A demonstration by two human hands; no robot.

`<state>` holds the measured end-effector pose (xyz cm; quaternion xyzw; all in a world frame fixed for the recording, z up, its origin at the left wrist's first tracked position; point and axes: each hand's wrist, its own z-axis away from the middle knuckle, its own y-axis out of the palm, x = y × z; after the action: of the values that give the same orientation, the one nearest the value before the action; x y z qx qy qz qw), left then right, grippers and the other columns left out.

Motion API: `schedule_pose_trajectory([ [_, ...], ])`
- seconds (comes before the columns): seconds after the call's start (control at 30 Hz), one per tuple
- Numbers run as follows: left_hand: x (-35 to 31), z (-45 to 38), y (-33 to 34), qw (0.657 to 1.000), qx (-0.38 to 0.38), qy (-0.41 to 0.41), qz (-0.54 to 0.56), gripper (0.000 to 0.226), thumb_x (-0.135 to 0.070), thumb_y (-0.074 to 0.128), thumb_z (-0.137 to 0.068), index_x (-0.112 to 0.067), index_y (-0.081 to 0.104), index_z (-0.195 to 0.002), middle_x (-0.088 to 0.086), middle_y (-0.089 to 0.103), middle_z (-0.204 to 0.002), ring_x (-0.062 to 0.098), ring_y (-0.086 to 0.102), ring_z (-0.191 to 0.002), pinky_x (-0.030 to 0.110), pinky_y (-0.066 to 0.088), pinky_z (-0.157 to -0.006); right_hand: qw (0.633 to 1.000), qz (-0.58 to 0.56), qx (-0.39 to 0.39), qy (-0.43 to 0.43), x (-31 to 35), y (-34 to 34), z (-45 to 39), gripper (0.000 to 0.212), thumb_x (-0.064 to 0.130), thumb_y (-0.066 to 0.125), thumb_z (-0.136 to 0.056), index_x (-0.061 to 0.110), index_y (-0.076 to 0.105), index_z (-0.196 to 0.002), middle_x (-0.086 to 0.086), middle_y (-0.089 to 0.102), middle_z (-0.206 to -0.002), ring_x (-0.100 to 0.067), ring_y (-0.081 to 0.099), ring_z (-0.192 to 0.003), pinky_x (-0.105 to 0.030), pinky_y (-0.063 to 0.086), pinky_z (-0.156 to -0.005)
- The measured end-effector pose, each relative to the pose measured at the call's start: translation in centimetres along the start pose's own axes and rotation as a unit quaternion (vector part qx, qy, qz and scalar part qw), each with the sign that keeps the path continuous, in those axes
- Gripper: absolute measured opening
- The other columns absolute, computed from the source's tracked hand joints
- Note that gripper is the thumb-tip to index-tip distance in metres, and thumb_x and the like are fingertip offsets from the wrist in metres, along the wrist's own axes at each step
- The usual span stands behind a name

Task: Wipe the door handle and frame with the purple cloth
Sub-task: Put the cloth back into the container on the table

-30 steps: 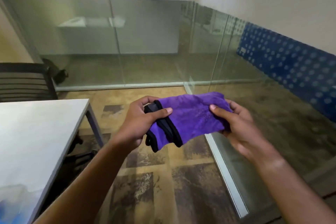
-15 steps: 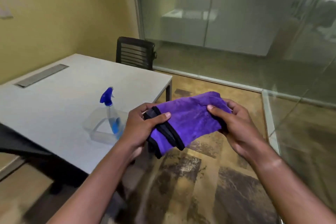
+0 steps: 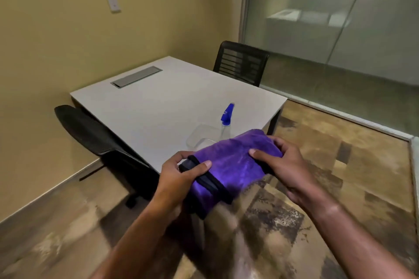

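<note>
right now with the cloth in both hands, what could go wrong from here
1. The purple cloth hangs just in front of the spray bottle and clear container near the table's corner; a swing could knock them over.
2. Left hand and right hand both grip the cloth, so neither is free for the bottle.
3. No door handle is in view, so wiping may be delayed.

Both hands gripped the folded purple cloth (image 3: pixel 229 165): left hand (image 3: pixel 179 176) at its black-edged end, right hand (image 3: pixel 285 165) opposite, near the bench (image 3: pixel 158 108) bearing a spray bottle (image 3: pixel 226 120).
</note>
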<state>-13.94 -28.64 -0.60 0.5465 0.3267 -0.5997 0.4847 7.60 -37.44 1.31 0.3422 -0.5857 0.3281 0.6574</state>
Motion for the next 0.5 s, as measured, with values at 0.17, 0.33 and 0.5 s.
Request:
schedule_pose_trajectory([
  [0.17, 0.6, -3.5, -5.8, 1.0, 0.003, 0.001, -0.024, 0.04, -0.029, 0.091, -0.052, -0.023, 0.072, -0.087, 0.009, 0.076, -0.085, 0.022, 0.074, -0.078, 0.033, 0.06, -0.068, 0.997, 0.073, -0.019, -0.022, -2.4, 6.9, -3.5, 0.03, 0.016, 0.084, -0.074, 0.025, 0.072, -0.1, 0.002, 0.077, -0.095, -0.018, 0.074, -0.089, -0.035, 0.058, -0.077],
  [0.33, 1.5, -7.6, -9.4, 0.999, 0.005, -0.019, -0.048, 0.042, -0.016, 0.094, -0.06, -0.024, 0.072, -0.095, 0.011, 0.076, -0.096, 0.028, 0.074, -0.09, 0.043, 0.062, -0.08, 0.983, 0.173, -0.044, -0.033, -3.5, 11.9, -7.1, 0.03, 0.019, 0.081, -0.076, 0.026, 0.069, -0.103, 0.009, 0.075, -0.091, -0.01, 0.072, -0.085, -0.032, 0.059, -0.076],
  [0.5, 3.0, -11.9, -9.9, 0.996, -0.027, -0.039, -0.075, 0.04, -0.017, 0.094, -0.063, -0.022, 0.071, -0.096, 0.005, 0.076, -0.094, 0.024, 0.074, -0.09, 0.044, 0.061, -0.084, 0.938, 0.336, -0.053, -0.074, -4.1, 14.9, -11.3, 0.023, 0.023, 0.074, -0.08, 0.024, 0.064, -0.101, 0.012, 0.067, -0.085, -0.011, 0.062, -0.081, -0.022, 0.045, -0.07],
])
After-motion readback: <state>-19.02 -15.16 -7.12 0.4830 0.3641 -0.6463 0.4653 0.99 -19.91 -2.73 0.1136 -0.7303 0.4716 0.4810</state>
